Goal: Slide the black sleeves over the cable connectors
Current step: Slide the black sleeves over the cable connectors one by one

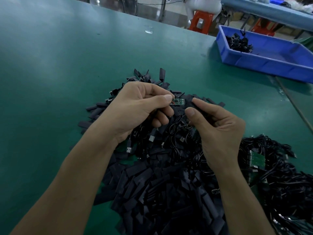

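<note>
Board end meets sleeve, held over the heap

The left hand (140, 106) pinches a small green connector board (179, 101) between thumb and forefinger, with its other fingers curled beneath. The board's long axis runs roughly left to right across the view, and its free end points right. Just beside that end, the right hand (220, 131) grips a black sleeve (190, 103) between thumb and forefinger. The sleeve looks roughly in line with the board, though I cannot tell whether its mouth is open. Sleeve and board look about to touch, so the right hand is the nearer one to push leftward along the board's axis. Both are held above the pile of loose sleeves (152, 192) on the green tabletop (67, 65), with tangled cables (279, 170) to the right.
</note>
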`<state>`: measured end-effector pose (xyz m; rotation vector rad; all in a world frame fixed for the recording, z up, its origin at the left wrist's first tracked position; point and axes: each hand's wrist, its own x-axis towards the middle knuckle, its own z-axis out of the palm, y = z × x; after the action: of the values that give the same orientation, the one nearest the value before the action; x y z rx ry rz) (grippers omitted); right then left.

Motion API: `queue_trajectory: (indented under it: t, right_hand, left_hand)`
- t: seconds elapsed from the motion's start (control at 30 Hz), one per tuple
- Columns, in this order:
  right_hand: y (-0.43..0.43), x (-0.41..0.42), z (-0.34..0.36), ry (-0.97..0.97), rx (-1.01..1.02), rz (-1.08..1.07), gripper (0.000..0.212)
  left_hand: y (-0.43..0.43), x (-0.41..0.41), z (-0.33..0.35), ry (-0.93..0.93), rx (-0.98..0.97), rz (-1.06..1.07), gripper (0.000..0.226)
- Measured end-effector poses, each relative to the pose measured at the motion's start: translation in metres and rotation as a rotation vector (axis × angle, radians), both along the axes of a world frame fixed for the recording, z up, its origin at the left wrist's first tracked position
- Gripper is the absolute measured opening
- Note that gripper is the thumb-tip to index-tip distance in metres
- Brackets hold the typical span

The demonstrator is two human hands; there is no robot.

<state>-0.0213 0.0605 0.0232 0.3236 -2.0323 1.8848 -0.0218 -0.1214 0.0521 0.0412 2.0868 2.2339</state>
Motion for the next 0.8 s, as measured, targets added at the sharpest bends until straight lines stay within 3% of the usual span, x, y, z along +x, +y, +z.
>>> queue_trajectory:
  t: [0.63, 0.8]
  right_hand:
    - [-0.0017, -0.0019, -0.0011, 0.053, 0.096, -0.059, 0.024]
    - [0.0007, -0.0048, 0.0012, 0.050, 0.144, -0.010, 0.024]
  left_hand:
    - [0.0029, -0.0008, -0.0026, 0.004, 0.013, -0.005, 0.008]
    - [-0.0015, -0.0028, -0.0046, 0.021, -0.062, -0.021, 0.008]
